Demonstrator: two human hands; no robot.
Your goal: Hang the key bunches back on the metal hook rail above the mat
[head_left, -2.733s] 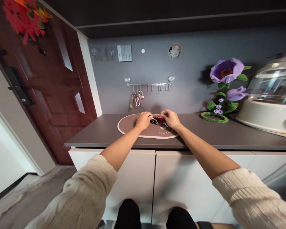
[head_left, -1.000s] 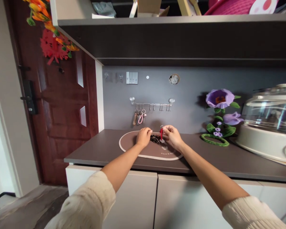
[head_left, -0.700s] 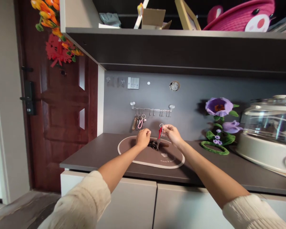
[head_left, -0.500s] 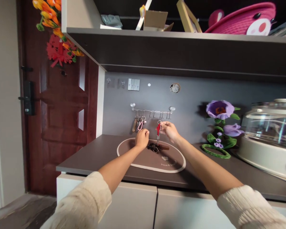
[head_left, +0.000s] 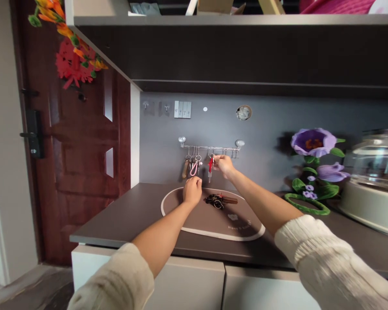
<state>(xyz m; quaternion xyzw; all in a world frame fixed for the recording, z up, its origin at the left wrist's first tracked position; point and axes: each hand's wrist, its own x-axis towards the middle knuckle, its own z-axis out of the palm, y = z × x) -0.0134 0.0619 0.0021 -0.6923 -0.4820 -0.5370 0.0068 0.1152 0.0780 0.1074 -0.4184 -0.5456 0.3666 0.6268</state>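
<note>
My right hand (head_left: 224, 166) is closed in a pinch on the ring end of a red keychain (head_left: 210, 164) with a key hanging below it. The ring is right at the metal hook rail (head_left: 210, 148) on the wall; whether it sits on a hook I cannot tell. My left hand (head_left: 192, 190) is closed just below the hanging keys, seen from the back; what its fingers hold, if anything, is hidden. Above it hang a pink strap keychain (head_left: 193, 169) and a brown key fob (head_left: 185, 169). A dark bunch of keys (head_left: 217, 201) lies on the brown mat (head_left: 181, 215).
Purple fabric flowers (head_left: 313, 143) and a cream appliance with a clear lid (head_left: 371, 202) stand on the right of the counter (head_left: 110, 219). A shelf (head_left: 213, 51) overhangs the rail. The dark red door (head_left: 71, 172) is to the left.
My right hand has raised the red keychain off the height of the pile and a little left, up to the rail. My left hand stays low by the hanging keys. The view has shifted.
</note>
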